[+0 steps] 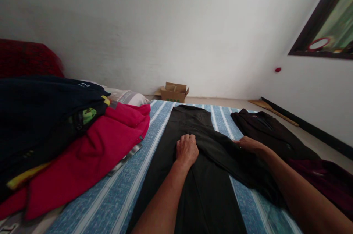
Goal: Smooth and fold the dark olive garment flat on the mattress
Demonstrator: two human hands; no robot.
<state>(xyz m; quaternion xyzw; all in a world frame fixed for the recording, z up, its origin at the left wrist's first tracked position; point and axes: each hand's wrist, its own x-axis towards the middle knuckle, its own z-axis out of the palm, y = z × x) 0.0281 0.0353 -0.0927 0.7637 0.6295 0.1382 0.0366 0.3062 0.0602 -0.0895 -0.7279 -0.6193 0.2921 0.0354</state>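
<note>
A long black garment lies spread lengthwise in front of me on a blue and white striped cloth. My left hand is closed on its fabric near the middle, fingers curled. Out to the right, my right hand grips the edge of a sleeve-like part of the garment, which stretches across from the centre and hangs down beside my forearm. The fingertips of the right hand are partly hidden by the cloth.
Left stands a heap with a pink garment and a dark navy one. To the right lie a folded dark brown garment and a maroon one. An open cardboard box sits by the wall.
</note>
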